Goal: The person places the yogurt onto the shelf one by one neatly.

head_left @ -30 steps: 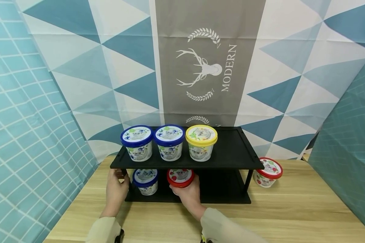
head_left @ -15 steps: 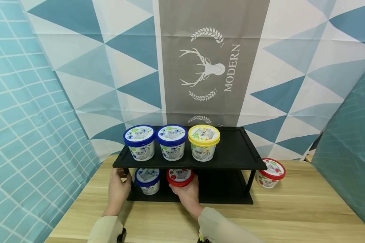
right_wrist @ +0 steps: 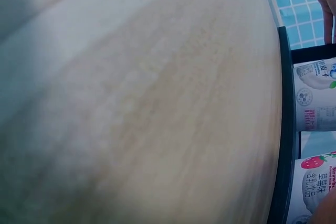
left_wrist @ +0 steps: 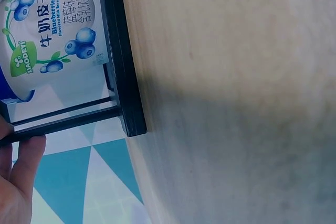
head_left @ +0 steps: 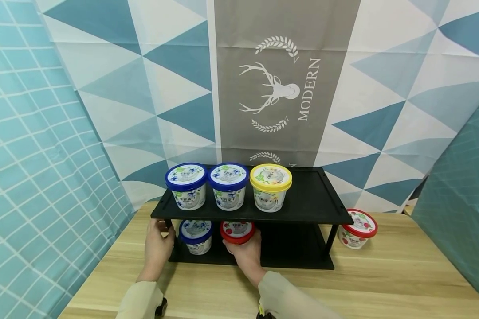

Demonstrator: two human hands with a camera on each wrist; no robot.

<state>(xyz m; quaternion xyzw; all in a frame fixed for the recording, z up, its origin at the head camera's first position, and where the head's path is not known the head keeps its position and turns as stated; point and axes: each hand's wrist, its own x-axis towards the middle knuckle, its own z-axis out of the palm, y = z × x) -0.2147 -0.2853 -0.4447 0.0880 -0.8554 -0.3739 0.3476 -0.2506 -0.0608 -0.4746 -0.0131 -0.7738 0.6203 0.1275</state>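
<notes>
A black two-tier rack (head_left: pixel 307 195) stands on the wooden table. My left hand (head_left: pixel 159 246) grips its left post (left_wrist: pixel 68 124), thumb and fingers on either side. My right hand (head_left: pixel 245 252) holds a red-lidded strawberry tub (head_left: pixel 237 230) on the lower shelf (head_left: pixel 291 248), its fingers round the side. Left of it on that shelf sits a blue-lidded blueberry tub (head_left: pixel 196 237), a small gap between them. On the upper shelf two blue-lidded tubs (head_left: pixel 186 186) (head_left: pixel 229 186) and a yellow-lidded tub (head_left: pixel 270 188) stand in a row. The upper shelf's front edge hides part of the lower lids.
Another red-lidded tub (head_left: pixel 358 228) stands on the table (head_left: pixel 403 270) just right of the rack, partly behind its corner. A patterned cloth backdrop (head_left: pixel 175 88) hangs behind, with a blue tiled-pattern cloth (head_left: pixel 32 155) on the left and a teal one (head_left: pixel 459 199) on the right.
The right hand has slid the red-lidded tub slightly left along the lower shelf, narrowing the gap to the blue-lidded tub. The left hand stays on the post. The head view has shifted a little.
</notes>
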